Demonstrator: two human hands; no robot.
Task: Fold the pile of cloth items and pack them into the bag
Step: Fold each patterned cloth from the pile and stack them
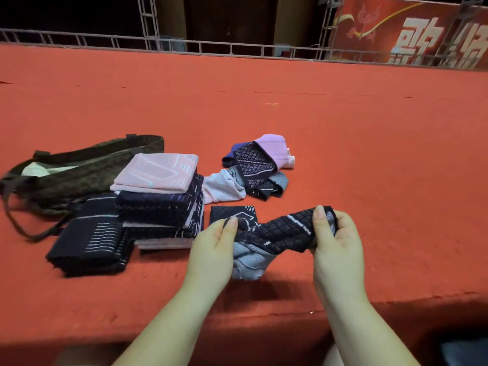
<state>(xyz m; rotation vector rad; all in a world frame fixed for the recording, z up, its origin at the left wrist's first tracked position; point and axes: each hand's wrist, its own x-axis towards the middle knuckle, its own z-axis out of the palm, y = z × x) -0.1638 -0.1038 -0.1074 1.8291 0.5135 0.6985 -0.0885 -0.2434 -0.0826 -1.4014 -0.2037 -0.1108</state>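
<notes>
Meanwhile both hands pinch one dark patterned cloth (280, 233) above the red platform's (264, 114) front edge.
Left hand (214, 249) and right hand (335, 239) grip bunched corners; uneven tension could skew the fold.

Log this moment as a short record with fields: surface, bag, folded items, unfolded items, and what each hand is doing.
surface: red carpet
bag: dark bag, lying at the far left, mouth open
folded items: tall stack topped by a pink cloth; a dark striped stack to its left; one dark folded square to its right
unfolded items: loose pile behind the hands
left hand: pinches one end of a dark patterned cloth
right hand: grips the other end
</notes>
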